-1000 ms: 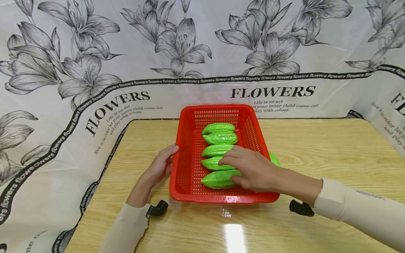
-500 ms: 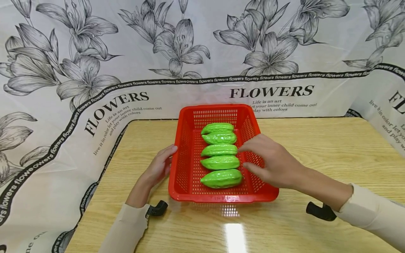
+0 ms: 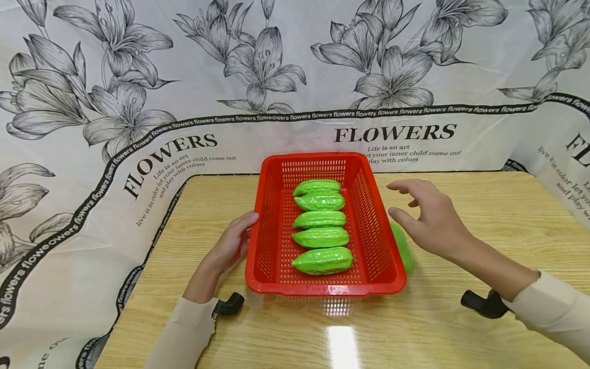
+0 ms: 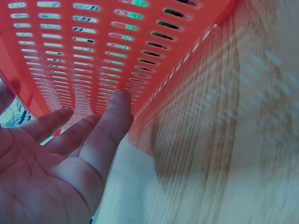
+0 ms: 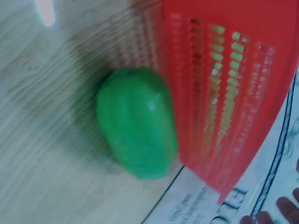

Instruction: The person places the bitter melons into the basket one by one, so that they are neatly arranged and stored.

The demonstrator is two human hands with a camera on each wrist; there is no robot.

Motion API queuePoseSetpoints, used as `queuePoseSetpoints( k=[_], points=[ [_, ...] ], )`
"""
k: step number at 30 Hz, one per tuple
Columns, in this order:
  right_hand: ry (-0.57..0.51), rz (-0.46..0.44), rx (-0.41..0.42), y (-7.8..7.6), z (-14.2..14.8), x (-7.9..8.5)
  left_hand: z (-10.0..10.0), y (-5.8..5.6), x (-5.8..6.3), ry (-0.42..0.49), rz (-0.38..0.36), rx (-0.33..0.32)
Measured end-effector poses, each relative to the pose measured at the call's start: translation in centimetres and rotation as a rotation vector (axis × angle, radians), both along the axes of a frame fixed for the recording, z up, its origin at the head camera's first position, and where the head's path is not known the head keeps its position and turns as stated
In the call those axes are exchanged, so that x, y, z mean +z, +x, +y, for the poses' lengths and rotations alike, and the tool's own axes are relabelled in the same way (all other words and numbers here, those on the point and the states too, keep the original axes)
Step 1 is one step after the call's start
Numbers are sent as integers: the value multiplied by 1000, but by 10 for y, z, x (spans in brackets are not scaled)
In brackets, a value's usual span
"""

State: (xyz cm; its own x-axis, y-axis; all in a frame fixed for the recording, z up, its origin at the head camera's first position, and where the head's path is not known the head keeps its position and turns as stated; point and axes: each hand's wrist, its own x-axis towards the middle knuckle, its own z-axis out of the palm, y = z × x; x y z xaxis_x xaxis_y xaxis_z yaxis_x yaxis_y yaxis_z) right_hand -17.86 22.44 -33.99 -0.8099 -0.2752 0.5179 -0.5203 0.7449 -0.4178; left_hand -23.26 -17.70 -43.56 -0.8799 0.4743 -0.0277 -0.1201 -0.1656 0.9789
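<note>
A red plastic basket [image 3: 322, 289] stands on the table, with several light-green bitter melons [image 3: 321, 238] laid side by side in a column on its floor. At its left side my left hand [image 3: 230, 243] touches the outer wall with extended fingers [image 4: 110, 126]. Beyond the right rim, my right hand [image 3: 433, 215] hovers with fingers and thumb spread apart and nothing between them. Just below it, a smooth, blunt green fruit or vegetable [image 5: 138, 123] lies on the table against the basket's right wall. The basket partly hides it in the head view.
The wood-grain table [image 3: 484, 220] runs out to both sides of the basket. A white cloth with flower print [image 3: 286, 138] hangs behind it and along the left edge. Black wrist mounts [image 3: 484, 303] stick out from both cuffs.
My right hand has left the melons inside the basket and moved right, over the rim, to above the green thing outside. The left hand, basket and melons stay put.
</note>
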Motion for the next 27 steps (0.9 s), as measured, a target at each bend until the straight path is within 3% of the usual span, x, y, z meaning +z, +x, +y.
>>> queuePoseSetpoints(
  k=[5, 9, 27],
  points=[
    [-3, -238, -95, -8, 17, -12, 0, -1, -2, 2, 3, -7],
    [15, -354, -122, -10, 24, -24, -1, 0, -2, 1, 5, -8],
    [73, -512, -114, -1, 26, -58, 0, -1, 1, -9, 7, -5]
  ],
)
